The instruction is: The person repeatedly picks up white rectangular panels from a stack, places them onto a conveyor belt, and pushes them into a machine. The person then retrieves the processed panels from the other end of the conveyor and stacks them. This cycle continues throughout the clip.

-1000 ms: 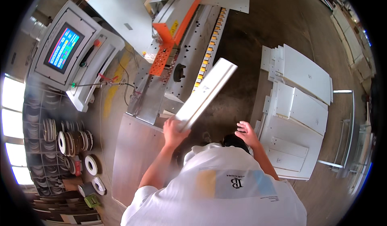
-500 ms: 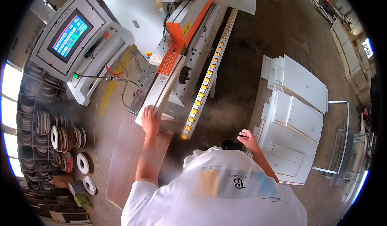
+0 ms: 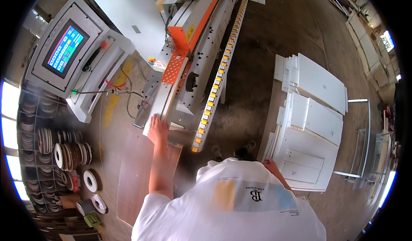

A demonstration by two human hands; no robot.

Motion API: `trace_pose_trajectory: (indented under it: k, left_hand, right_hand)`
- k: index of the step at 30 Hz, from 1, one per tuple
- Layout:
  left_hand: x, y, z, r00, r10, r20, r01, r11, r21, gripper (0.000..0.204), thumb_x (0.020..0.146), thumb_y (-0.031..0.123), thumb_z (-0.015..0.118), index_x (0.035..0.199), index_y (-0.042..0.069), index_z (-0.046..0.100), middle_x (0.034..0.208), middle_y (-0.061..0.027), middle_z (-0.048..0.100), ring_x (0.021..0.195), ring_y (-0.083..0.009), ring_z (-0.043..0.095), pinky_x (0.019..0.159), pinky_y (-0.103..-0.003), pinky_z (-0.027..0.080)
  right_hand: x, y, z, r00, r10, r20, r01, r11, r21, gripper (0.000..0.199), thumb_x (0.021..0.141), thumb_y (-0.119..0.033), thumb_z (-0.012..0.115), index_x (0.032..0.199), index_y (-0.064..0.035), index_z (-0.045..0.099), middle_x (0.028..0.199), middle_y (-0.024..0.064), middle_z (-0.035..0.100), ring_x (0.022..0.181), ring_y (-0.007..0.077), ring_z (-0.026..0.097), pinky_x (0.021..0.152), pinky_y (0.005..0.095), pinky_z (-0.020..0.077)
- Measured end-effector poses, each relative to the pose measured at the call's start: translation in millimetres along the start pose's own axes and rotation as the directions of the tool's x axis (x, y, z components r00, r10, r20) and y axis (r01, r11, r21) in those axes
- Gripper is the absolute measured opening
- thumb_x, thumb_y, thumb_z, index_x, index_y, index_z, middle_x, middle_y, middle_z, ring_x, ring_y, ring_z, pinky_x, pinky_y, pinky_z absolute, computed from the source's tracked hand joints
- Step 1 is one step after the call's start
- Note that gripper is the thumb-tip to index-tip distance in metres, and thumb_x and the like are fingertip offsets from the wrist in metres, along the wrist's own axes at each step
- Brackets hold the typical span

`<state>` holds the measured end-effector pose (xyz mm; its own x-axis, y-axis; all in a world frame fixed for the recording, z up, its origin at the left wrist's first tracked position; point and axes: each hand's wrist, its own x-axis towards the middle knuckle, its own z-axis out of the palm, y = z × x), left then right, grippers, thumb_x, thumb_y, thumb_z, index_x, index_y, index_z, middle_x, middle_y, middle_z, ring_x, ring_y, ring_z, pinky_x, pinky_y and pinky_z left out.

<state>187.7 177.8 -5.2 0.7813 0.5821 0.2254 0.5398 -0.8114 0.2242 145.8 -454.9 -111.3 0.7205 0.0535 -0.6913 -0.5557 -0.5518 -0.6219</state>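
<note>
At the far left, a control panel (image 3: 62, 47) and strip rolls (image 3: 71, 153) are seen. The hands are held well apart. The left hand (image 3: 158, 130) is laid over the near end of a white board (image 3: 165, 97), set along the machine (image 3: 208, 39) by an orange plate (image 3: 174, 70); whether it is gripped cannot be told. Yellow rollers (image 3: 216, 84) are lined up farther right. The right hand (image 3: 270, 166), its grip unclear, is partly hidden beside stacked white panels (image 3: 319, 84).

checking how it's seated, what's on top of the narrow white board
The left hand rests on the near end of the narrow white board; an orange perforated plate extends over its farther part. Surfaces these cover can't be seen.
</note>
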Motion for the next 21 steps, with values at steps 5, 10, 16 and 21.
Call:
trace_pose_trajectory:
  k: [5, 10, 16, 21]
  left_hand:
    - [18.5, 11.2, 11.0, 0.999, 0.043, -0.02, -0.043, 0.999, -0.007, 0.038, 0.091, 0.03, 0.063, 0.125, 0.013, 0.065, 0.141, -0.0076, 0.06, 0.134, -0.0254, 0.054, 0.099, -0.042, 0.052]
    - [62.8, 42.4, 38.1, 0.999, 0.036, 0.01, -0.037, 0.997, 0.072, 0.041, 0.093, 0.036, 0.058, 0.127, 0.016, 0.065, 0.142, -0.0055, 0.06, 0.131, -0.0256, 0.057, 0.097, -0.042, 0.053]
    - [104.3, 85.6, 52.8, 0.989, 0.015, 0.146, -0.047, 0.975, 0.218, 0.042, 0.095, 0.038, 0.054, 0.131, 0.02, 0.063, 0.137, -0.0061, 0.062, 0.116, -0.0295, 0.065, 0.09, -0.047, 0.056]
    - [109.2, 107.0, 71.5, 0.967, 0.248, 0.052, -0.246, 0.969, -0.03, 0.052, 0.096, 0.037, 0.057, 0.141, 0.01, 0.054, 0.141, -0.0134, 0.058, 0.127, -0.0345, 0.056, 0.102, -0.045, 0.047]
  right_hand:
    - [-1.2, 26.8, 4.7, 0.999, 0.047, -0.026, -0.049, 0.995, -0.084, 0.066, 0.081, -0.038, 0.08, 0.127, 0.0034, 0.058, 0.109, 0.0156, 0.072, 0.097, 0.0244, 0.071, 0.085, 0.0369, 0.0565]
    - [17.5, 42.7, 4.6, 0.999, -0.03, -0.031, 0.028, 0.997, -0.074, 0.059, 0.081, -0.038, 0.08, 0.127, -0.0061, 0.061, 0.104, 0.0121, 0.073, 0.098, 0.0251, 0.071, 0.088, 0.0386, 0.0547]
    - [10.6, 21.3, 2.8, 0.99, -0.059, -0.125, 0.052, 0.997, -0.061, 0.046, 0.083, -0.032, 0.079, 0.119, -0.0064, 0.066, 0.106, 0.0091, 0.072, 0.099, 0.0202, 0.069, 0.087, 0.0354, 0.0545]
    - [-7.3, 36.9, -10.4, 0.978, 0.104, -0.181, -0.091, 0.993, 0.074, 0.045, 0.084, -0.036, 0.077, 0.118, -0.0081, 0.067, 0.103, 0.0093, 0.074, 0.098, 0.0238, 0.07, 0.087, 0.0366, 0.055]
